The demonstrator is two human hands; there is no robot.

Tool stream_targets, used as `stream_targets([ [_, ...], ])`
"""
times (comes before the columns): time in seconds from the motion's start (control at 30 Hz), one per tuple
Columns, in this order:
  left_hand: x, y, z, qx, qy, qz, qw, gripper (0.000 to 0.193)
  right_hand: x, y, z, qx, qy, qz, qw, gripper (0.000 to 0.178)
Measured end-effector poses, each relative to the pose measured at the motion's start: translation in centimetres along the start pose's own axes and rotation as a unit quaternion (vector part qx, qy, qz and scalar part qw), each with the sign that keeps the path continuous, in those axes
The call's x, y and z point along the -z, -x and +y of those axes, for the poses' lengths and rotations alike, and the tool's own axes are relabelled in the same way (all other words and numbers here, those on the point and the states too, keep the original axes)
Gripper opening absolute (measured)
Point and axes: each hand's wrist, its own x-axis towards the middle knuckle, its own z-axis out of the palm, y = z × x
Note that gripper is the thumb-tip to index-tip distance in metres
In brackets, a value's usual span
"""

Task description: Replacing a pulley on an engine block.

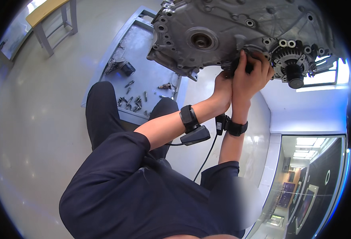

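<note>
At the far right of the scene, both hands work on a cast metal housing.

Housing: a large grey aluminium gearbox casing (223,28) fills the far side, with a round bearing bore (201,40) near its middle and a toothed gear with a dark shaft stub (293,65) at its right end.

Black part: a small dark component (239,65) sits at the casing's near edge, between bore and gear, mostly hidden by fingers.

Right hand: the right hand (251,75) is curled around the black part, fingers wrapped over its top and touching the casing.

Left hand: the left hand (223,89) is pressed against the right hand, its fingers closed on the black part's left side; the exact grip cannot be told.

Wrists: each carries a black strap, the left with a cabled sensor box (195,135).

Tray: a grey metal tray (143,40) lies on the floor to the left, holding loose bolts (131,103) and a dark fitting (127,68).

Stool: a yellow-topped stool (50,16) stands far left.
</note>
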Motion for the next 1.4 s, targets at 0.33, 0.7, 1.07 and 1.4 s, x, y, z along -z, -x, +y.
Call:
stream_targets([
  [0.33, 0.7, -0.6, -0.6, -0.007, 0.035, -0.041, 0.999, 0.026, 1.1, -1.3, -1.2, 0.087, 0.132, -0.043, 0.987, 0.016],
  [0.7, -0.5, 0.0, 0.4, 0.017, -0.019, 0.006, 1.0, 0.025, 2.6, -3.3, -0.8, 0.209, 0.258, -0.137, 0.933, 0.015],
  [1.07, -0.3, -0.3, -0.4, -0.015, -0.008, -0.009, 1.0, 0.028, 1.8, -4.1, -1.4, 0.197, 0.326, -0.231, 0.895, 0.017],
  [1.4, 0.8, -1.9, -2.2, -0.033, -0.016, 0.007, 0.999, 0.019, 1.8, -3.5, -0.4, 0.205, 0.259, -0.195, 0.923, 0.018],
])
